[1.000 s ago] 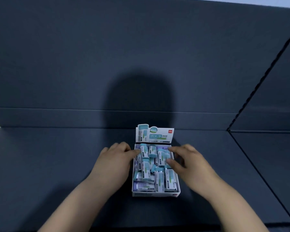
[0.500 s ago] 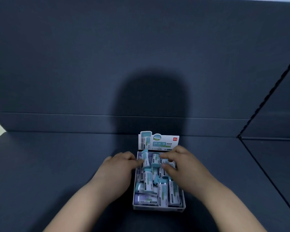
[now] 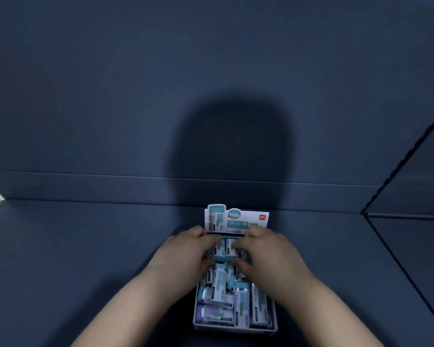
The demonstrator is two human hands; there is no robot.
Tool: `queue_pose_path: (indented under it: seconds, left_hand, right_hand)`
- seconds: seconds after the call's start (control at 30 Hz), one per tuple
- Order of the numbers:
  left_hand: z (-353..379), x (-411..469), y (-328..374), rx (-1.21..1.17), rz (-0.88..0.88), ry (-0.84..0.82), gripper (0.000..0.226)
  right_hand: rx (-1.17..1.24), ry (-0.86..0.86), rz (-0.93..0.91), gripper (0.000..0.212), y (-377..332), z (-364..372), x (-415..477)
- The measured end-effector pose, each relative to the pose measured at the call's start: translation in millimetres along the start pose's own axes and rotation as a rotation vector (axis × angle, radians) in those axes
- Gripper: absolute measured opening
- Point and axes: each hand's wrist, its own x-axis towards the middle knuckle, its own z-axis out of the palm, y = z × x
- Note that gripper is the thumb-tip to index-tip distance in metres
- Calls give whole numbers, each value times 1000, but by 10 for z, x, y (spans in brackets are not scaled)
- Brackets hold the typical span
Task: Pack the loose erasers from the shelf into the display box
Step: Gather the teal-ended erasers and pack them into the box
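A white display box (image 3: pixel 234 328) with an upright printed header card (image 3: pixel 236 218) stands on the dark shelf, and several teal-and-white erasers (image 3: pixel 219 284) lie jumbled inside it. Both hands reach into the back row just below the card. My left hand (image 3: pixel 183 256) has its fingers curled over the top of one upright eraser (image 3: pixel 219 249) and its thumb below. My right hand (image 3: pixel 268 256) pinches the neighbouring eraser (image 3: pixel 229 251) between fingertips and thumb. The two erasers stand side by side, touching. The hands hide the rest of the back row.
The dark blue shelf floor (image 3: pixel 85 246) stretches left and right of the box. A back wall (image 3: pixel 211 96) rises just behind the header card. A panel seam (image 3: pixel 398 266) runs diagonally at the right. No loose erasers show outside the box.
Both hands have closed in from the box's sides onto the back row, fingertips now almost meeting. The view has shifted, so the box sits lower in the frame.
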Motion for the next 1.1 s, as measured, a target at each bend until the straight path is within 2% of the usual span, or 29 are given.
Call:
queue_pose_path:
  seconds: [0.1,0.27,0.37,0.47,0.63,0.77,0.9,1.03,1.1]
  left_hand:
    - [16,-12,7,13,46,41,41]
    - [8,-66,6,-41,90,132,41]
    - [-39,-150,8,-142,103,175,45]
    - [-57,-267,-1,-111,182,225,39]
    - [66,-470,136,18,294,187,33]
    - [101,-569,144,-4,231,162,37]
    - [4,-522,15,13,55,211,38]
    - [-19,-414,-33,113,-49,63,60]
    - [14,-380,-12,117,-96,-40,64]
  right_hand:
    - [-60,70,-41,25,4,37,1]
    - [111,208,-27,30,81,-39,-111]
    - [110,264,-50,33,114,-116,-265]
    - [102,280,-92,31,112,-129,-414]
    - [62,199,-131,29,66,15,-532]
    - [136,132,-41,36,36,39,-579]
    - [185,143,3,49,-21,-7,-562]
    - [222,101,7,64,-81,-15,-525]
    - [230,96,-4,68,-90,-8,-518]
